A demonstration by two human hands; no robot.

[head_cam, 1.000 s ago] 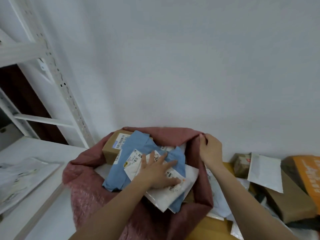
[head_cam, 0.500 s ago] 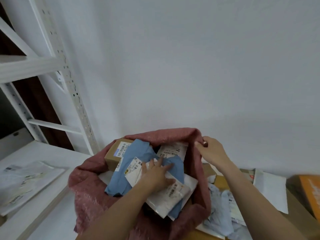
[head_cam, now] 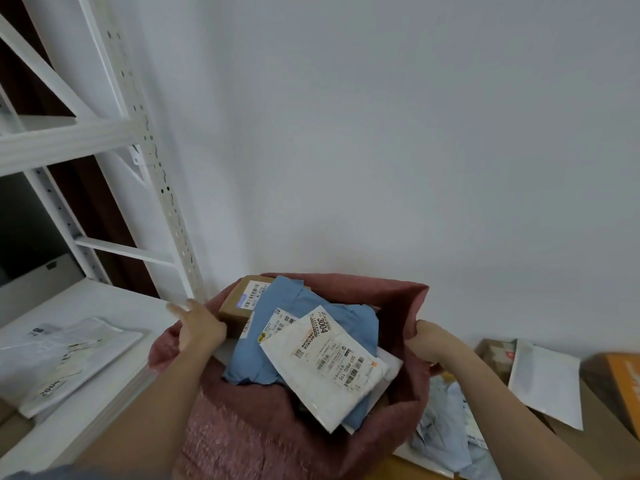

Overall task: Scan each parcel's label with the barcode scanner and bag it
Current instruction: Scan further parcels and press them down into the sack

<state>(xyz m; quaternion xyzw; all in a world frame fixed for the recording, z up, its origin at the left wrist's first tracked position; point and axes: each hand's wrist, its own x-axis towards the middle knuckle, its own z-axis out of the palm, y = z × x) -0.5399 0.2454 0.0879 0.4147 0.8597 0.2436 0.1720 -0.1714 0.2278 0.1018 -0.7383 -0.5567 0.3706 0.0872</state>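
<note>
Parcels heaped inside pink bag, left hand and right hand fingers gripping opposite rim edges

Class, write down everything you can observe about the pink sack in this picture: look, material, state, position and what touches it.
The pink sack is a dusty-rose bag of soft, faintly textured material, its mouth held wide open. The left hand grips its left rim and the right hand grips its right rim. Inside lie a cardboard box, a blue mailer and a white labelled parcel. It stands before the white wall, beside the metal shelving.
</note>
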